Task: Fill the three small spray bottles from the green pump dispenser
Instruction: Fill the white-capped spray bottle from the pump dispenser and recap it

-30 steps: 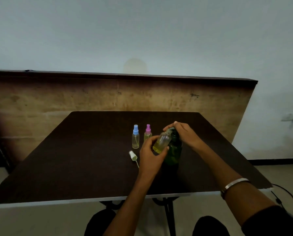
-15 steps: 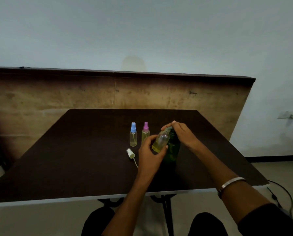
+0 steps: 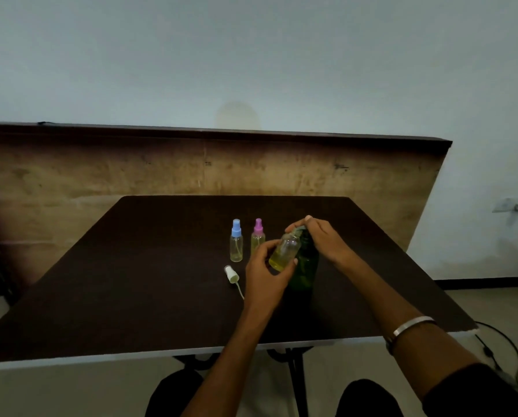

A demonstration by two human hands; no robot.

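Observation:
My left hand (image 3: 265, 273) grips an uncapped small spray bottle (image 3: 285, 251), tilted, with yellowish liquid in its lower part and its mouth up against the pump spout. The green pump dispenser (image 3: 305, 266) stands on the dark table (image 3: 131, 290) just behind that bottle. My right hand (image 3: 324, 239) rests on top of the pump head, fingers curved over it. A blue-capped bottle (image 3: 236, 240) and a pink-capped bottle (image 3: 257, 236) stand upright to the left. The loose white spray cap (image 3: 231, 274) with its dip tube lies on the table near my left hand.
A wooden panel (image 3: 191, 170) stands upright behind the table against a pale wall. The table's light front edge (image 3: 131, 356) runs close to me, with metal legs below. A black cable (image 3: 504, 350) lies on the floor at right.
Both hands and the bottles keep their places; only the camera view has drifted slightly. The liquid level in the held bottle looks about the same.

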